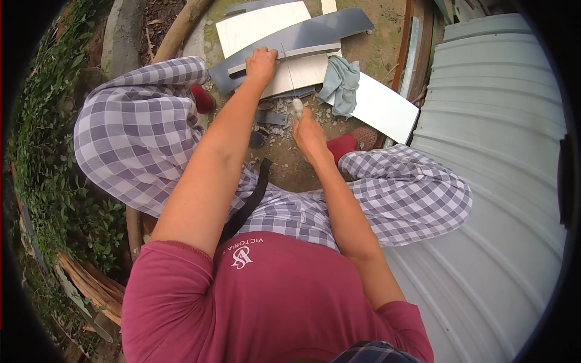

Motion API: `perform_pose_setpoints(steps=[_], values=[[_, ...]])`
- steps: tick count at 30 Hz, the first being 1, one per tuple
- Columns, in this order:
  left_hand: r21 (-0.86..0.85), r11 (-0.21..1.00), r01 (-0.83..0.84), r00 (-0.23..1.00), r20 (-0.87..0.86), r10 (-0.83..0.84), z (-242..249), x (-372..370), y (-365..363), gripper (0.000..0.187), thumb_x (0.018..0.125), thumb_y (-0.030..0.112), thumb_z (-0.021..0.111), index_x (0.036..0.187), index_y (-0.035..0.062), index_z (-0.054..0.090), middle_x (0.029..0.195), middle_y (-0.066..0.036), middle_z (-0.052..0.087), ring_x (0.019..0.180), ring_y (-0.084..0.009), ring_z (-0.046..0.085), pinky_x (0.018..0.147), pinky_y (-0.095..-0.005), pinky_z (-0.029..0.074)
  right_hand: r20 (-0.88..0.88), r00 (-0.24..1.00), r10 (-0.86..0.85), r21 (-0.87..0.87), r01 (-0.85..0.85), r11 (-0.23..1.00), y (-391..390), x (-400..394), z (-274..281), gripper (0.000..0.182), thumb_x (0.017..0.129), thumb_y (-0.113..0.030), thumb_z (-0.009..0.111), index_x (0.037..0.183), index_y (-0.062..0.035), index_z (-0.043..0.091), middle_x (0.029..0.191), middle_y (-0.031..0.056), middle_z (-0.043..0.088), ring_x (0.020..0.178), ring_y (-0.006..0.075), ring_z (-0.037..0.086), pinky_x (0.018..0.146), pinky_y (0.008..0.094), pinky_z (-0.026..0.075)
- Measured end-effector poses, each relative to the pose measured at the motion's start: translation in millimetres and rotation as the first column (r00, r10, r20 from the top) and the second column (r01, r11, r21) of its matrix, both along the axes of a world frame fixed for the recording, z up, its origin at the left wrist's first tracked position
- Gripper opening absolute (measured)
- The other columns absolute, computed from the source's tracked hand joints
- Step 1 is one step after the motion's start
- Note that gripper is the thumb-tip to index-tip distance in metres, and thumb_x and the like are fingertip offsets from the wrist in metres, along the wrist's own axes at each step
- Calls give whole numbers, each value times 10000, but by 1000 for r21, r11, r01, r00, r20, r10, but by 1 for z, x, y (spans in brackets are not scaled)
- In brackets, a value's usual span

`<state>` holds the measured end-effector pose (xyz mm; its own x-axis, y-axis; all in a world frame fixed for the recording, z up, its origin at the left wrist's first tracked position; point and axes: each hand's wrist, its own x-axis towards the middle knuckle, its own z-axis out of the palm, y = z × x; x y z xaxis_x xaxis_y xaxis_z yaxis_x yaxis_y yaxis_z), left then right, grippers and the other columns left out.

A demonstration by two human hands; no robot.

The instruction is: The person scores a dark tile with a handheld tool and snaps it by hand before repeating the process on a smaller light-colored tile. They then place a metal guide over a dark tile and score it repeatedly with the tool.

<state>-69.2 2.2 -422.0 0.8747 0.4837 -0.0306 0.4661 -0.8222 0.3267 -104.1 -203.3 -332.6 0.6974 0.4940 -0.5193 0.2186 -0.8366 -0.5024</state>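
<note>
My left hand [261, 65] is closed over a narrow pale strip [311, 51], holding it down on a long dark grey panel [327, 27]. In my right hand [310, 134] is the whitish handle of a thin-bladed saw [297, 106]. Its blade, seen nearly edge-on, runs away from me across the strip, just right of my left hand. Cream boards [296, 74] lie beneath the grey panel. Close by on the right, a crumpled grey-blue cloth [342, 85] rests partly over a white panel [384, 109].
A small dark grey offcut [271, 117] and scattered pale chips lie on the ground between my feet. Ribbed metal sheeting [484, 139] spans the right side. Green plants [66, 199] and a wooden log [181, 27] are on the left.
</note>
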Motion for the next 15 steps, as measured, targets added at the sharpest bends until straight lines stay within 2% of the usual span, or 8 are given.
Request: perform_pose_setpoints(steps=[3,7,9,13,15], values=[[-11,1000,-15,1000,-3,15,-1,-2,-1,211,800,232,611,977,117,615,960,-106,582,981,-300,536,777,-455,450,-33,999,-13,-27,12,1000,-14,1,21,300,892,-198,452,1116,-13,378,890,314,599,878,478,573,774,541,434],[-13,1000,-17,1000,-17,17,1,1,-2,205,805,234,607,971,113,616,970,-108,580,995,-298,529,783,-463,444,-37,999,-33,-32,31,999,-30,7,19,351,888,-210,462,1176,-29,379,922,316,594,905,483,561,790,537,428],[-14,1000,-26,999,-23,25,2,0,-2,205,805,234,607,969,112,615,974,-109,579,998,-299,527,784,-465,443,-4,999,-36,36,37,999,-32,10,13,407,885,-215,467,1244,-52,368,937,320,590,916,483,557,804,530,424],[-20,999,-45,999,-14,45,1,0,-2,201,802,237,611,955,106,615,972,-108,577,996,-304,524,787,-469,441,-6,999,-52,19,52,998,-28,10,9,437,888,-221,464,1280,-60,360,953,321,586,928,476,555,815,521,420],[-15,999,-46,999,3,46,0,0,-3,193,799,232,615,942,103,615,962,-107,577,993,-304,523,791,-472,439,3,994,-110,115,109,987,-26,10,12,457,900,-264,452,1297,-64,345,968,304,592,932,470,556,816,514,421]])
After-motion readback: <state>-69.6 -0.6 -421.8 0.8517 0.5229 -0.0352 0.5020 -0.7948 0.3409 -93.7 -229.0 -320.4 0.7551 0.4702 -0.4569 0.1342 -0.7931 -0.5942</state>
